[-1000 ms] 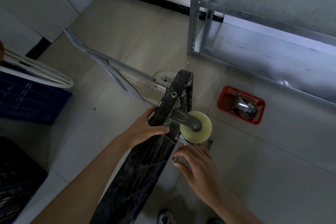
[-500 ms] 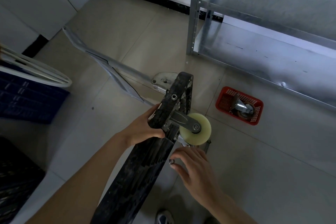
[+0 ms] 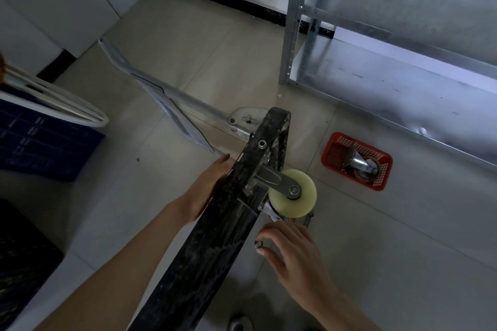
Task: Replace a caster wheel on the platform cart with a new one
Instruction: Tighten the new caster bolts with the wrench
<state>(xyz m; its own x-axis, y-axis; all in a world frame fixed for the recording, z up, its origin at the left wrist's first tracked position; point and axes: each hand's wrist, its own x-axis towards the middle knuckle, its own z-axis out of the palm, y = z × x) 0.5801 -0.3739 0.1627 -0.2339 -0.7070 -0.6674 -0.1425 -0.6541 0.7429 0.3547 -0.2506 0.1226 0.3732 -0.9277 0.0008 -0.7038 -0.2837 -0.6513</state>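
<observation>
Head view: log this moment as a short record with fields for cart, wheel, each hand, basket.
cart: black platform cart tipped on edge on the tiled floor
wheel: cream caster wheel in a metal bracket on the cart's underside
left hand: steadies the cart's far face
right hand: pinches a small metal nut below the wheel
basket: red plastic basket holds another metal caster

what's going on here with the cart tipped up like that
A person is fitting a pale caster wheel to the underside of a black platform cart stood on edge. The left hand steadies the cart's far face; the right hand pinches a small nut just below the wheel. Another caster lies in a red basket.
</observation>
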